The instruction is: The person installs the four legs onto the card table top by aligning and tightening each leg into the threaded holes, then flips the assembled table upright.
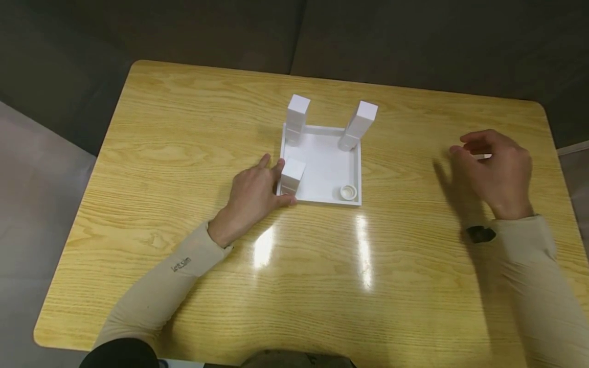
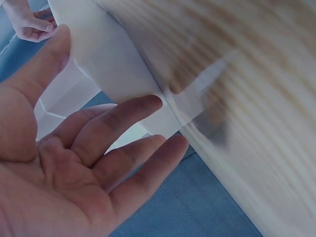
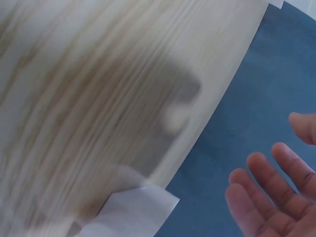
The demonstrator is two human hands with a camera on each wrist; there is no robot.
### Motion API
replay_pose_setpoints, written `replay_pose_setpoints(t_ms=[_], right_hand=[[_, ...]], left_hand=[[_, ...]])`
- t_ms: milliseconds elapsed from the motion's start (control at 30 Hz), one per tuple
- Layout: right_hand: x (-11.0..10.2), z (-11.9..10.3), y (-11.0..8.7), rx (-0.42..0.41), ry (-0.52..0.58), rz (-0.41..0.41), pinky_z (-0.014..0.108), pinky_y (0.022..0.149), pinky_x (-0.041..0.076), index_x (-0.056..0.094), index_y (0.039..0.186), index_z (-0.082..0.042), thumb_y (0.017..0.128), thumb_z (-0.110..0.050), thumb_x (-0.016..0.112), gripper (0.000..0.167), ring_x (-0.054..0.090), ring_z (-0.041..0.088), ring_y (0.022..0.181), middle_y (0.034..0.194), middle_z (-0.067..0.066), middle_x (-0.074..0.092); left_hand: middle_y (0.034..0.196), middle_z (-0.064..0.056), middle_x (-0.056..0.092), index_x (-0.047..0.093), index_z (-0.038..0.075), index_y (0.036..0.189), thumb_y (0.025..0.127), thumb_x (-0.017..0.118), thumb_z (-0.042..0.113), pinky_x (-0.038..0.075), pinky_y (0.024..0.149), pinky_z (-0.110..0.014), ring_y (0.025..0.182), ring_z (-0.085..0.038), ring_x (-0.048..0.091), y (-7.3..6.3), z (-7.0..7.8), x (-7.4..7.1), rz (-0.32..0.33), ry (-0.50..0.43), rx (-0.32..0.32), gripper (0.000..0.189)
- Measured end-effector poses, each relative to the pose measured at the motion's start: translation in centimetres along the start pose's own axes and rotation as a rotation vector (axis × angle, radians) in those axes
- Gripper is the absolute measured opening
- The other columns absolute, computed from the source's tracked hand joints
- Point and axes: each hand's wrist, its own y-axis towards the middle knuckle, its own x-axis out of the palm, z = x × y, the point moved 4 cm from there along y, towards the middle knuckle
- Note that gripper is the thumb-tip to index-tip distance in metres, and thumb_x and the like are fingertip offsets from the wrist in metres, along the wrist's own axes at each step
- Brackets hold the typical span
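A shallow square white tray (image 1: 322,168) lies on the table. Tall white square-topped blocks stand at its back left (image 1: 299,110), back right (image 1: 362,117) and front left (image 1: 292,174) corners. In its front right corner sits a small round white cup (image 1: 348,192). My left hand (image 1: 253,191) rests at the tray's front left corner, fingers spread along the left side and thumb at the front edge. In the left wrist view, the fingers (image 2: 133,118) are extended against the white wall. My right hand (image 1: 499,171) hovers over the table's right side, fingers loosely bent, holding nothing.
A white piece (image 1: 480,156) shows partly behind the right hand; the right wrist view has a flat-faced white piece (image 3: 136,212) on the tabletop. The wooden table (image 1: 184,128) has rounded corners, with dark panels (image 1: 207,30) behind it.
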Motion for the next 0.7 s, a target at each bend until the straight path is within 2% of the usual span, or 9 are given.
replay_pose_setpoints(t_ms=[67,200,267,333,433,533,700], right_hand=[[-0.2,0.4,0.1,0.011,-0.029,-0.004,0.003,0.075,0.037,0.08,0.122,-0.002,0.099,-0.032,0.08,0.037,0.052,-0.024,0.079,0.097,-0.012,0.067],[-0.5,1.3,0.1,0.031,-0.093,-0.029,0.008,0.077,0.031,0.078,0.126,0.0,0.101,-0.032,0.077,0.041,0.045,-0.027,0.075,0.108,0.019,0.076],[-0.6,1.6,0.2,0.046,-0.136,-0.051,0.019,0.081,0.036,0.076,0.129,0.002,0.103,-0.032,0.073,0.043,0.058,-0.011,0.079,0.117,0.028,0.074],[-0.7,1.9,0.2,0.055,-0.174,-0.061,0.033,0.085,0.04,0.074,0.13,0.005,0.105,-0.032,0.07,0.044,0.067,0.013,0.088,0.121,0.032,0.072],[-0.8,2.4,0.1,0.065,-0.218,-0.076,0.054,0.087,0.039,0.071,0.131,0.008,0.108,-0.032,0.066,0.047,0.062,0.049,0.102,0.124,0.035,0.069],[-0.9,2.9,0.1,0.063,-0.236,-0.077,0.058,0.087,0.039,0.07,0.131,0.008,0.109,-0.032,0.066,0.047,0.06,0.052,0.105,0.123,0.037,0.068],[-1.2,3.8,0.1,0.091,-0.276,-0.114,0.056,0.082,0.038,0.068,0.133,0.009,0.109,-0.034,0.066,0.049,0.059,0.052,0.11,0.124,0.037,0.066]], left_hand=[[0.15,-0.038,0.052,0.059,-0.009,0.146,0.08,0.096,0.042,0.058,0.058,-0.037,0.109,-0.047,0.075,0.0,0.0,0.0,-0.004,0.0,-0.002,0.091],[0.151,-0.038,0.051,0.059,-0.008,0.147,0.08,0.096,0.042,0.057,0.056,-0.036,0.103,-0.046,0.077,0.0,0.0,0.1,-0.009,0.002,-0.005,0.091],[0.151,-0.039,0.051,0.059,-0.008,0.146,0.08,0.096,0.042,0.056,0.055,-0.035,0.09,-0.042,0.078,0.0,0.0,0.1,-0.01,0.005,-0.004,0.091],[0.151,-0.039,0.051,0.059,-0.009,0.146,0.08,0.096,0.042,0.055,0.054,-0.034,0.079,-0.037,0.076,0.0,0.1,0.0,-0.01,0.007,0.0,0.091],[0.151,-0.039,0.051,0.059,-0.009,0.146,0.08,0.096,0.042,0.054,0.052,-0.033,0.067,-0.032,0.072,0.0,0.1,0.0,-0.01,0.006,0.003,0.091],[0.15,-0.039,0.051,0.059,-0.008,0.146,0.08,0.096,0.042,0.056,0.055,-0.035,0.078,-0.037,0.076,0.0,0.1,-0.1,-0.007,0.005,0.002,0.091],[0.151,-0.039,0.051,0.059,-0.008,0.147,0.081,0.096,0.042,0.059,0.059,-0.038,0.094,-0.044,0.078,0.0,0.1,0.0,-0.012,0.0,-0.006,0.091]])
